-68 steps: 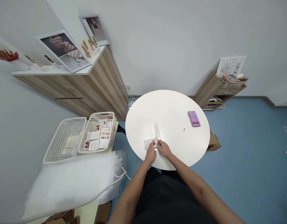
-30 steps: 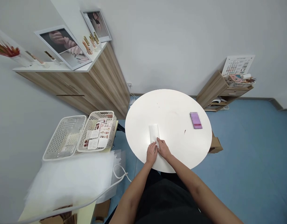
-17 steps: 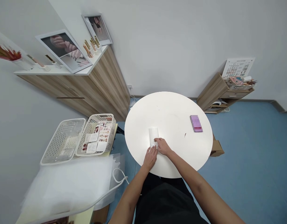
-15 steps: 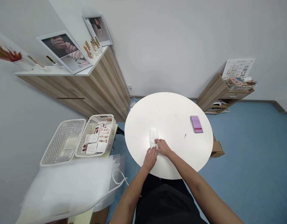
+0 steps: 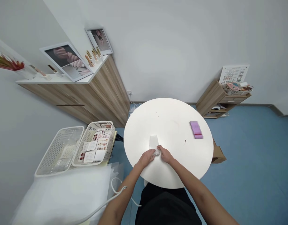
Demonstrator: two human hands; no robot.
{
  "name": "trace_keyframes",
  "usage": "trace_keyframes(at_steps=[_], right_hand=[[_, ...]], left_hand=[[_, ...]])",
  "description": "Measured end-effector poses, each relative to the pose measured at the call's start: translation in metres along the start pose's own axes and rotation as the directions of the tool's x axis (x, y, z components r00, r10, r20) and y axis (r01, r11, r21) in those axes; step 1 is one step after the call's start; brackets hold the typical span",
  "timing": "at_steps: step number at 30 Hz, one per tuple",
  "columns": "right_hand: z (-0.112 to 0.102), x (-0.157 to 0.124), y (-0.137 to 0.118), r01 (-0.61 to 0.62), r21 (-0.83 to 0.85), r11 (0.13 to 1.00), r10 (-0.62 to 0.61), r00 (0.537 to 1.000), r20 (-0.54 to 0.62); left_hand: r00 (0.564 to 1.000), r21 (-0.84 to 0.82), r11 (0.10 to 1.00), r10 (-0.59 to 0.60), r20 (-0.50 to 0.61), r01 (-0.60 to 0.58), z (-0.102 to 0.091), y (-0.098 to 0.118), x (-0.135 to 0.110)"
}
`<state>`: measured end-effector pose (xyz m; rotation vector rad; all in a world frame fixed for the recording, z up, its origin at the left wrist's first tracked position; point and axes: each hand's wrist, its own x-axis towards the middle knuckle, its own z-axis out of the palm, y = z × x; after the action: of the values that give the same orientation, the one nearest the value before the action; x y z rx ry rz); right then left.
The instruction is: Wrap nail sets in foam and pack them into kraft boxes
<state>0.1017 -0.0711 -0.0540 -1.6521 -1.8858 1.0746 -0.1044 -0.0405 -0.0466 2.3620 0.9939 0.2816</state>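
Note:
A small white folded packet (image 5: 153, 142) lies on the round white table (image 5: 172, 115), near its front edge. My left hand (image 5: 145, 157) and my right hand (image 5: 166, 154) meet at the packet's near end, fingers closed and pinching it from either side. The far end of the packet rests flat on the table. What is inside the packet cannot be seen.
A purple block (image 5: 195, 129) lies on the table's right side. Left of the table stand two white baskets, one holding printed cards (image 5: 95, 144), one nearly bare (image 5: 59, 150). White foam sheets (image 5: 64, 197) lie below them. Wooden cabinets (image 5: 94, 87) line the wall.
The loose side flap seen at first has been folded in, leaving a narrow strip. Both hands stay at its near end. The view has tilted, so the table sits lower.

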Motion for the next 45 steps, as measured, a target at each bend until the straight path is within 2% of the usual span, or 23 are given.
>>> trace_keyframes(at_steps=[4,6,8,10,13,17,20,24,26,28,31,33,35,39,42,45], right_hand=[[-0.002,-0.005,0.002,0.064,-0.116,0.991,-0.087,0.975,-0.206],[-0.001,-0.005,-0.001,0.116,-0.178,0.977,-0.163,0.946,-0.28],[0.002,-0.005,-0.006,0.158,-0.24,0.958,-0.229,0.924,-0.306],[0.007,-0.004,-0.01,0.199,-0.311,0.929,-0.287,0.919,-0.271],[0.017,-0.002,-0.012,0.221,-0.413,0.884,-0.302,0.943,-0.141],[0.025,0.001,-0.013,0.157,-0.49,0.857,-0.169,0.985,0.021],[0.024,0.006,-0.014,0.138,-0.507,0.851,-0.106,0.99,0.092],[0.024,0.011,-0.015,0.127,-0.53,0.839,-0.095,0.992,0.087],[0.026,0.011,-0.013,0.123,-0.535,0.836,-0.102,0.992,0.068],[0.03,0.011,-0.01,0.134,-0.527,0.839,-0.126,0.991,0.05],[0.035,0.012,-0.004,0.183,-0.508,0.842,-0.199,0.98,0.024],[0.035,0.016,-0.001,0.199,-0.499,0.843,-0.23,0.973,-0.001],[0.031,0.024,0.002,0.177,-0.496,0.85,-0.224,0.974,-0.036],[0.009,0.049,0.008,0.114,-0.493,0.862,-0.163,0.985,-0.057],[-0.009,0.068,0.014,0.097,-0.492,0.865,-0.129,0.991,-0.032],[-0.025,0.078,0.02,0.11,-0.497,0.861,-0.122,0.992,0.009]], left_hand=[[0.995,-0.146,0.984,-0.098,0.027,0.101,-0.023,-0.01,0.026],[0.991,-0.145,0.98,-0.135,-0.006,0.133,-0.028,-0.013,0.039],[0.986,-0.115,0.981,-0.16,-0.042,0.154,-0.029,-0.016,0.049],[0.983,-0.07,0.984,-0.17,-0.066,0.166,-0.027,-0.019,0.056],[0.98,0.011,0.983,-0.181,-0.089,0.182,-0.022,-0.024,0.063],[0.964,0.086,0.967,-0.229,-0.134,0.242,-0.012,-0.028,0.068],[0.944,0.14,0.944,-0.269,-0.19,0.297,-0.006,-0.027,0.066],[0.88,0.099,0.928,-0.303,-0.366,0.36,0.008,-0.015,0.047],[0.829,0.016,0.919,-0.349,-0.437,0.395,0.022,-0.006,0.03],[0.803,-0.044,0.91,-0.386,-0.455,0.412,0.041,0.003,0.011],[0.826,-0.072,0.922,-0.373,-0.422,0.379,0.063,0.01,-0.006],[0.843,-0.048,0.923,-0.37,-0.39,0.383,0.068,0.009,-0.003],[0.864,-0.004,0.918,-0.374,-0.338,0.396,0.062,0.005,0.012],[0.893,0.069,0.905,-0.4,-0.205,0.421,0.038,-0.003,0.056],[0.883,0.079,0.886,-0.443,-0.153,0.458,0.026,-0.003,0.085],[0.866,0.077,0.866,-0.483,-0.132,0.494,0.023,0.0,0.102]])
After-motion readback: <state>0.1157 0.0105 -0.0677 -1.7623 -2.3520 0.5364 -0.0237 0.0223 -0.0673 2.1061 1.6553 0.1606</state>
